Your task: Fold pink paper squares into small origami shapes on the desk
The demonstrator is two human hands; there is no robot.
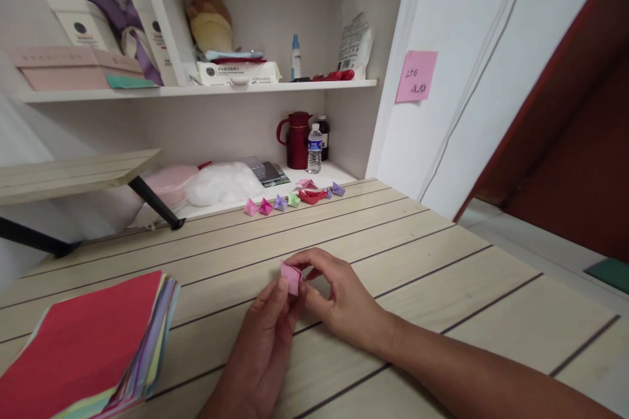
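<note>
A small folded piece of pink paper (291, 277) is held up between both hands, above the wood-slat table (393, 255). My left hand (268, 327) pinches its lower left side, thumb in front. From the right, my right hand (339, 294) has its index finger at the paper's top edge and its thumb low on the right side. Some of the fingertips behind the paper are hidden. A stack of coloured paper (93, 334), red sheet on top, lies to the left of my hands.
Several small folded paper pieces, among them a red paper boat (312, 196), line the table's back edge. Behind stand a dark red jug (297, 141) and a water bottle (314, 149). A small raised wooden stand (78, 173) with black legs is at the left.
</note>
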